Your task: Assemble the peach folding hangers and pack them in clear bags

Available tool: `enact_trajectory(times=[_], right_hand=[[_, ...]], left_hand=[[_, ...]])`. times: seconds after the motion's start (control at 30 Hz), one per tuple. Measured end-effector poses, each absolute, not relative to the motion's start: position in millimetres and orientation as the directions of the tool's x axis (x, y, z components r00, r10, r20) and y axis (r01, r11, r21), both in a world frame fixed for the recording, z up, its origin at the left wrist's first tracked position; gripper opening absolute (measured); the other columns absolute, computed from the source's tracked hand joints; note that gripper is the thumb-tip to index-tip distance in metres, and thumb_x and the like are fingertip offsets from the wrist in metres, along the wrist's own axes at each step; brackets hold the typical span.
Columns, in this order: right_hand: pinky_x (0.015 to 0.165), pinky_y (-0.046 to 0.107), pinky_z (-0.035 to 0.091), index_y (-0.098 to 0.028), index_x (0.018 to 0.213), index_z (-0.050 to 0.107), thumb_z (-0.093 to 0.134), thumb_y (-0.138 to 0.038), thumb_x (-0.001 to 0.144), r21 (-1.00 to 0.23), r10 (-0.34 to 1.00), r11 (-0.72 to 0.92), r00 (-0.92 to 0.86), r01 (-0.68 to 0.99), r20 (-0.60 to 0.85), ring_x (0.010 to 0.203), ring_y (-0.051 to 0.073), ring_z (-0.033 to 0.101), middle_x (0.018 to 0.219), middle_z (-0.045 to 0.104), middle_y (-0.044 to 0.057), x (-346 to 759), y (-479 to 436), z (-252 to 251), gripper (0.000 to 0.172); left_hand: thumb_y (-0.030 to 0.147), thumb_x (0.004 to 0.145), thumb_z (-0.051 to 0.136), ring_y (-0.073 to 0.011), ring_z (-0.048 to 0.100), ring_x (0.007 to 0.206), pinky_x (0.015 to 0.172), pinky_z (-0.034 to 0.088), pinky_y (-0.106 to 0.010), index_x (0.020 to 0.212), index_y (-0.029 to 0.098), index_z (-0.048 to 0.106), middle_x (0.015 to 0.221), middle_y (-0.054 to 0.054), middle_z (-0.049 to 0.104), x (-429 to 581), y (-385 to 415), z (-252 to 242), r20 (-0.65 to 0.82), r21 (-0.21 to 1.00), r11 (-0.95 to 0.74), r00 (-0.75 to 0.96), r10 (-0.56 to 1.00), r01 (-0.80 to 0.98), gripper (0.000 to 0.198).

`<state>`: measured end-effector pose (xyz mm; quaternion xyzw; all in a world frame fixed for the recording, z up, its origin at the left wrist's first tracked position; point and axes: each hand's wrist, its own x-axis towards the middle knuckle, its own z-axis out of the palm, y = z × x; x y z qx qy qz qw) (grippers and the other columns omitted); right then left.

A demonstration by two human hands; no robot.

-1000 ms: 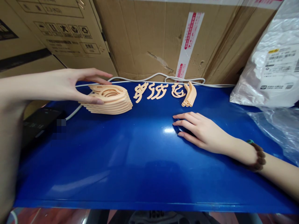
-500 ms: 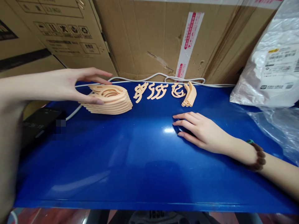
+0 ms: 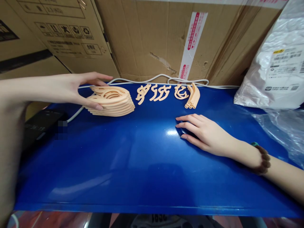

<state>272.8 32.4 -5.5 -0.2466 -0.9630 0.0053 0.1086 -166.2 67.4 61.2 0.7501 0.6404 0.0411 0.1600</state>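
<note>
My left hand [image 3: 82, 88] is at the left end of a stack of flat, pale peach-coloured pieces [image 3: 118, 106] with curved outlines and cut-out centres. Its thumb lies against the stack's near side, while the stretched fingers reach over the far side, spread apart. Whether the fingertips behind touch the stack cannot be seen. My right hand [image 3: 201, 131] rests on the blue tabletop [image 3: 133, 164], fingers loosely spread and holding nothing. Beyond it lie small S-shaped pieces [image 3: 163, 93], hook-shaped pieces [image 3: 181, 92] and a bundle of curved strips [image 3: 193, 96], all peach-coloured.
Cardboard boxes [image 3: 147, 38] stand along the back edge, with a white cable [image 3: 147, 80] before them. A white plastic parcel bag [image 3: 268, 76] is at the right, clear plastic film [image 3: 280, 129] in front of it. A dark phone-like device [image 3: 45, 126] lies left.
My left hand has lowered slightly over the stack, its thumb sliding a little down and left. The stack, the small pieces and my right hand stay in place.
</note>
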Motion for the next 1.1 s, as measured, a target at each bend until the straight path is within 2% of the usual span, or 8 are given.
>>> enact_trajectory(times=[0.13,0.27,0.4,0.5,0.83,1.0,1.1], right_hand=[[0.097,0.043,0.048,-0.019,0.123,0.061,0.047,-0.036,0.102,-0.064,0.477,0.878,-0.852,0.475,0.213,0.117,0.026,0.060,0.137,0.061,0.013,273.7,32.1,-5.7,0.031],[0.097,0.043,0.049,-0.019,0.123,0.061,0.047,-0.036,0.102,-0.063,0.474,0.879,-0.854,0.472,0.215,0.117,0.026,0.060,0.137,0.060,0.013,273.6,32.1,-5.6,0.031],[0.097,0.043,0.048,-0.019,0.123,0.061,0.047,-0.035,0.102,-0.060,0.472,0.880,-0.855,0.470,0.216,0.117,0.026,0.060,0.137,0.060,0.012,273.9,31.8,-5.7,0.031],[0.097,0.042,0.048,-0.019,0.123,0.061,0.047,-0.035,0.102,-0.058,0.470,0.881,-0.855,0.469,0.218,0.117,0.025,0.060,0.137,0.060,0.012,274.4,31.6,-6.0,0.030],[0.096,0.043,0.049,-0.019,0.123,0.061,0.047,-0.036,0.102,-0.052,0.471,0.880,-0.854,0.472,0.220,0.116,0.026,0.060,0.137,0.061,0.012,272.4,32.6,-7.3,0.030],[0.096,0.043,0.049,-0.019,0.123,0.061,0.047,-0.036,0.102,-0.051,0.471,0.880,-0.855,0.472,0.218,0.117,0.025,0.060,0.137,0.060,0.012,272.9,32.2,-6.0,0.030],[0.096,0.043,0.049,-0.019,0.123,0.061,0.046,-0.036,0.103,-0.051,0.471,0.880,-0.856,0.472,0.214,0.117,0.025,0.060,0.137,0.060,0.012,273.7,31.9,-5.4,0.030]], left_hand=[[0.075,0.061,0.074,-0.0266,0.062,0.117,0.101,0.047,-0.041,0.150,0.039,0.039,0.135,0.002,0.064,-162.7,63.7,61.2,-0.086,0.321,-0.144,0.180,0.980,0.936,0.102],[0.087,0.057,0.067,-0.0257,0.065,0.112,0.102,0.047,-0.048,0.148,0.035,0.043,0.129,0.001,0.068,-163.8,62.4,57.9,-0.015,0.332,-0.181,0.197,0.980,0.926,0.108],[0.091,0.053,0.066,-0.0241,0.067,0.106,0.099,0.051,-0.047,0.148,0.029,0.045,0.126,-0.001,0.070,-171.7,67.5,53.1,0.033,0.318,-0.229,0.230,0.973,0.920,0.115],[0.088,0.056,0.069,-0.0218,0.068,0.102,0.097,0.052,-0.046,0.148,0.025,0.045,0.125,-0.002,0.071,-177.3,71.8,50.1,0.060,0.301,-0.288,0.283,0.957,0.909,0.115],[0.084,0.060,0.070,-0.0175,0.071,0.098,0.093,0.055,-0.039,0.149,0.024,0.044,0.123,-0.001,0.071,-186.0,77.5,46.0,0.078,0.248,-0.350,0.341,0.937,0.903,0.110],[0.088,0.057,0.068,-0.0195,0.072,0.095,0.086,0.058,-0.040,0.148,0.024,0.045,0.121,-0.002,0.073,-187.1,78.3,45.4,0.086,0.237,-0.352,0.341,0.936,0.906,0.113],[0.088,0.056,0.069,-0.0216,0.072,0.099,0.089,0.058,-0.045,0.148,0.026,0.045,0.124,-0.002,0.071,-186.9,77.9,45.6,0.065,0.241,-0.322,0.316,0.947,0.916,0.114]])
